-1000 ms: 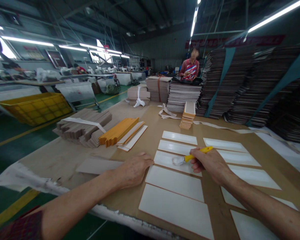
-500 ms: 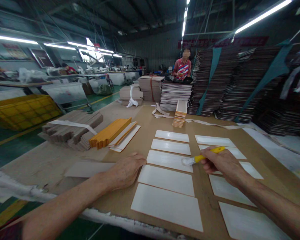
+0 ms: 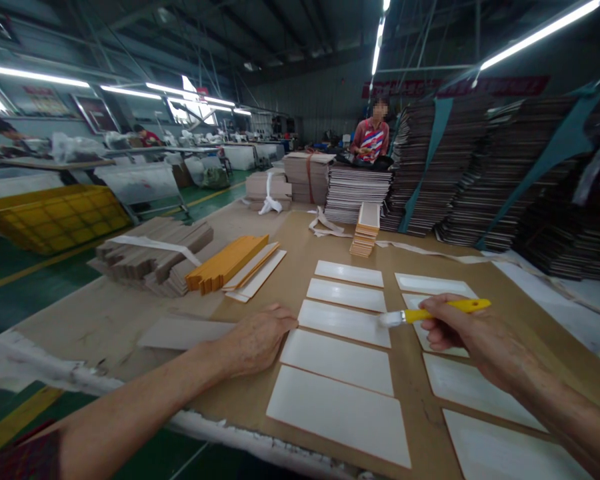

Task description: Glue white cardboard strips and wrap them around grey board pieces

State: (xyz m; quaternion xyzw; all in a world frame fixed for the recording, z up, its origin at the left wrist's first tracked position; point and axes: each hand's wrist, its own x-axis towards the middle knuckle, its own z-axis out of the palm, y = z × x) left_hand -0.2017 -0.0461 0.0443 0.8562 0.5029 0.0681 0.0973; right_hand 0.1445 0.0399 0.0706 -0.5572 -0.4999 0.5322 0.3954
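My right hand (image 3: 453, 327) is closed around the yellow handle of a paintbrush (image 3: 420, 315). Its whitish bristles touch the right end of a white rectangular board (image 3: 343, 321), the middle one in its column. At that board's left edge, my left hand (image 3: 263, 339) lies with fingers bent together, the tips against the corner. Wet shine shows on this board and on two boards (image 3: 347, 291) beyond it. Nearer me, two more white boards (image 3: 337, 413) look matt. A second column of white boards (image 3: 485, 387) runs under and beside my right forearm, which partly hides it.
On the left stand a bundle of grey-brown card strips (image 3: 150, 250) and a stack of orange-edged pieces (image 3: 227, 263). A small stack of boards (image 3: 365, 230) sits at the back. Tall dark stacks (image 3: 440, 173) rise behind the table, near a seated person (image 3: 371, 137).
The brush and my right hand have moved to the right along the middle board, reaching its right end. Shine now covers more of that board. My left hand stays at its edge.
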